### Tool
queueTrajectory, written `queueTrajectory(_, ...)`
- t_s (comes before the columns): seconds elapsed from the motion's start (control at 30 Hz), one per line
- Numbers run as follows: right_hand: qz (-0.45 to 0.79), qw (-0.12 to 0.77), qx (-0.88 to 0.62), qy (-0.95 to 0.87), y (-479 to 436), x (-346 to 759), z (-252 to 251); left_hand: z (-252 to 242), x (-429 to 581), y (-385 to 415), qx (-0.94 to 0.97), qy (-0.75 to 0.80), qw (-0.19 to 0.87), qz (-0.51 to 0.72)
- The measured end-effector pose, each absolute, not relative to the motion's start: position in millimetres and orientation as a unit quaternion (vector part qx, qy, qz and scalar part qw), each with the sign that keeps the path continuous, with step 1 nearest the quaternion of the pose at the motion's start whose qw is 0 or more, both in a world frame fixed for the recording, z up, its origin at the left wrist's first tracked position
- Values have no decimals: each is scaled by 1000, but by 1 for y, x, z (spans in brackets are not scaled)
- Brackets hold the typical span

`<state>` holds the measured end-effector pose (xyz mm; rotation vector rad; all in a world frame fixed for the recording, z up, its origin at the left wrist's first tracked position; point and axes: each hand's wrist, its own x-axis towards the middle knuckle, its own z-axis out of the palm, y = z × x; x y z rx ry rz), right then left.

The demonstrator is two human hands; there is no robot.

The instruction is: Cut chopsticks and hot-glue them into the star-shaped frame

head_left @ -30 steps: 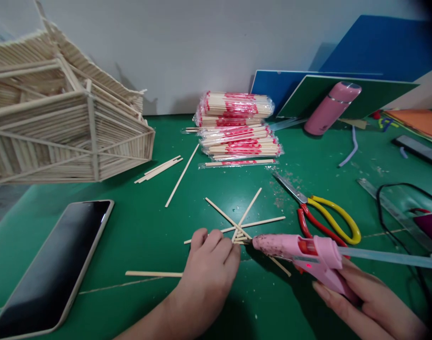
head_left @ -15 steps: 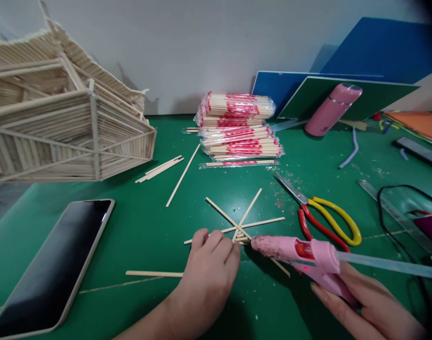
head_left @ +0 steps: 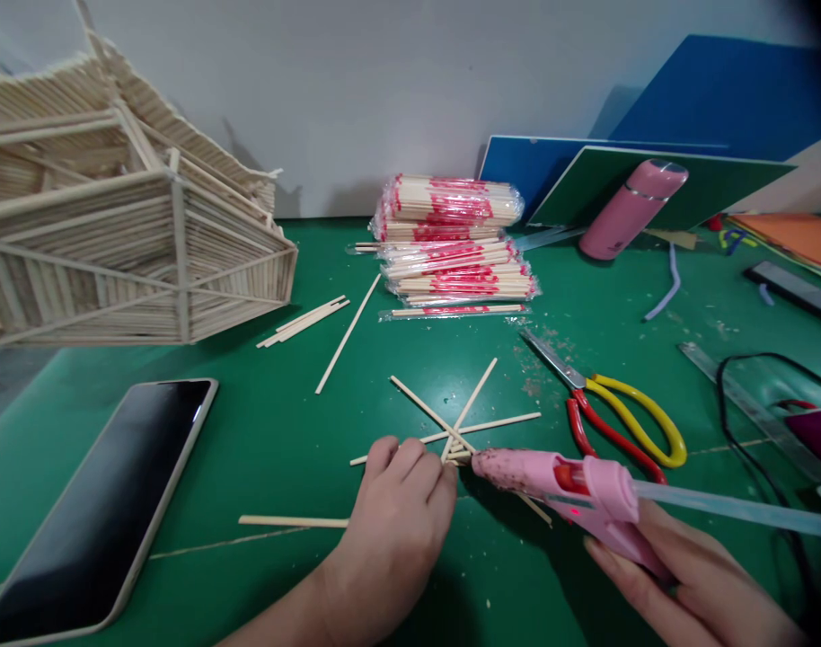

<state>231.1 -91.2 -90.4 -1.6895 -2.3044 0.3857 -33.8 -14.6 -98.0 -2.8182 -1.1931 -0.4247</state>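
Note:
Several pale wooden chopsticks cross one another in a star shape on the green table. My left hand is closed over the near left side of this cluster, its fingertips pressed down on the sticks; exactly which ones it grips is hidden. In my right hand is a pink hot glue gun, with a clear glue stick jutting from its back and a small red light lit. The gun's stained nozzle is at the crossing point, just right of my left fingers. One more chopstick reaches out left from under my left hand.
Scissors with red and yellow handles lie right of the cluster. Wrapped chopstick packs are piled by the wall. A stick-built model stands left, above a phone. A pink bottle and ruler are at right.
The glue gun and my right hand have shifted slightly left, bringing the nozzle closer to my left fingers. My left hand and the crossed chopsticks stay in place.

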Motion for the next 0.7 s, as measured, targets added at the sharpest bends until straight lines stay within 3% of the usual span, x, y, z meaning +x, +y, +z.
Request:
queueTrajectory(0.4,182,131,-601,-767,-92,229,-93,-97,-32,-14,-912,-383,22,-146)
queueTrajectory(0.7,153,119,-575,-795,-91,235,-97,-96,-33,-14,-912,-382,22,-147)
